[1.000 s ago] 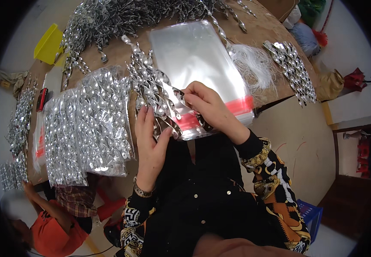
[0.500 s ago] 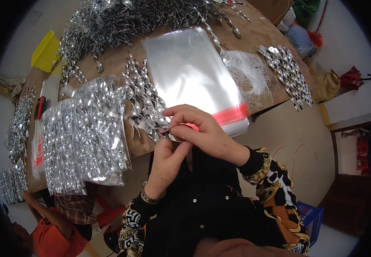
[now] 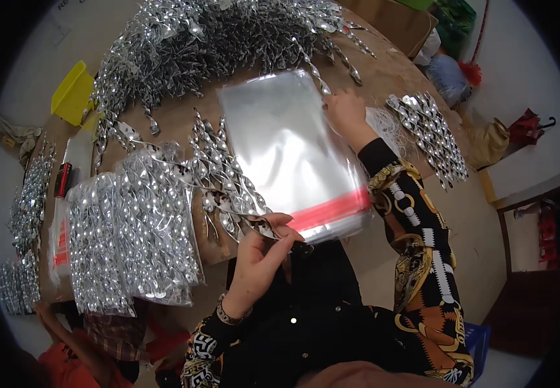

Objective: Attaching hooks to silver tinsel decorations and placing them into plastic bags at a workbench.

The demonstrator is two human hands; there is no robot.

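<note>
My left hand pinches the near end of a silver twisted strip between thumb and fingers. The strip runs up and left over several similar twists lying on the table. Further off to the right, my right hand rests by the head of a bundle of white threads, at the right edge of a stack of clear plastic bags with a red band. Its fingers are curled together, and whatever lies under their tips is hidden. One silver twist points down to that hand.
A big heap of silver twists covers the far side of the brown table. Filled bags of twists lie left, a flat row of twists right. A yellow basket stands far left; a person in red is lower left.
My right hand has left my left hand and moved up and right to the white threads. My left hand stays on the strip's end. The view has shifted slightly.
</note>
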